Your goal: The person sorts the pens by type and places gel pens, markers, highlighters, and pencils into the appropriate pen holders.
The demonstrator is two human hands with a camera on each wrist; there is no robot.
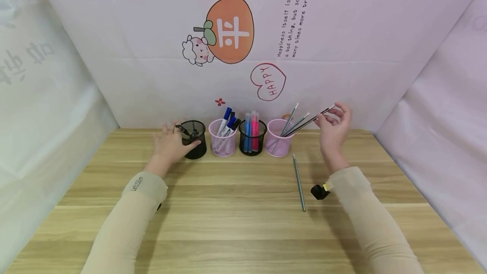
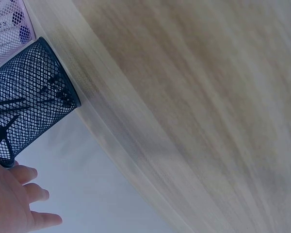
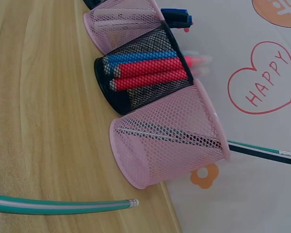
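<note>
My right hand [image 1: 335,128] pinches the eraser end of a dark pencil [image 1: 308,122], which slants down into the pink mesh cup [image 1: 279,145] on the right. Two more pencils lean in that cup, and the right wrist view shows their shafts through the mesh. Another green striped pencil [image 1: 299,183] lies on the table in front; its eraser end [image 3: 131,203] points toward the cups. At the far left, my left hand [image 1: 169,143] is beside a black mesh cup [image 1: 195,149], thumb across its front and fingers spread. Small black items [image 2: 2,131] stand inside that cup.
Between these cups stand a pink mesh cup [image 1: 224,149] of capped markers and a black mesh cup [image 1: 253,147] of blue and pink pens. All the cups form a row against the printed white backdrop [image 1: 152,88] at the back of the wooden table [image 1: 228,223].
</note>
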